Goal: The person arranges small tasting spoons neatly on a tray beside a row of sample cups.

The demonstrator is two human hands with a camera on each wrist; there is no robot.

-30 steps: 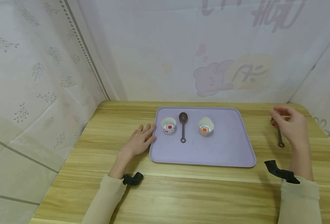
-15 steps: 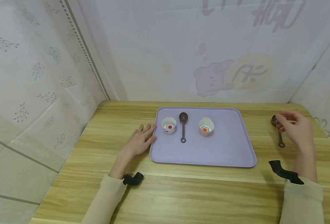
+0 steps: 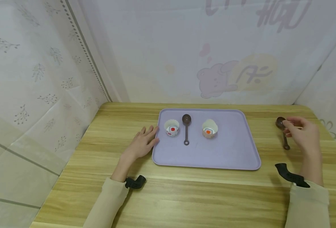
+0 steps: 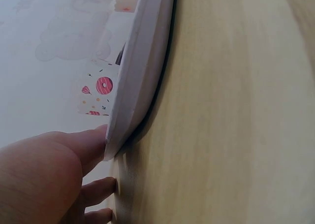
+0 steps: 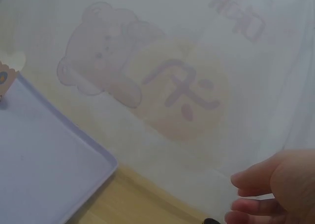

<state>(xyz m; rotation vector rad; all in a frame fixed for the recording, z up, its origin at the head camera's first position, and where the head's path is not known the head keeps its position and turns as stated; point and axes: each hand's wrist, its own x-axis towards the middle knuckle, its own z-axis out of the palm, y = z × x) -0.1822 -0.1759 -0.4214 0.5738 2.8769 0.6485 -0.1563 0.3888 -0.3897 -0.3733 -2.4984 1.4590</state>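
Note:
My left hand (image 3: 140,144) lies with spread fingers at the left edge of the lilac tray (image 3: 230,152); its thumb touches the rim, and the other fingertips rest on the table in the left wrist view. Over at the right, my right hand (image 3: 303,133) hovers beside a brown round-bowled spoon (image 3: 280,122) lying on the table. Its fingers are loosely bent with a gap to the thumb, and nothing is between them in the right wrist view. The hand covers part of that spoon's handle. A matching brown spoon (image 3: 186,119) lies on the tray between two paper baking cups.
One white baking cup (image 3: 172,132), showing a red square inside, stands on the tray's left. The other cup (image 3: 209,133) shows an orange square. A printed curtain (image 3: 145,57) hangs behind the wooden table (image 3: 185,202).
My right hand has moved a little right, away from the spoon on the table, so its bowl now shows. My left hand and the things on the tray have stayed put.

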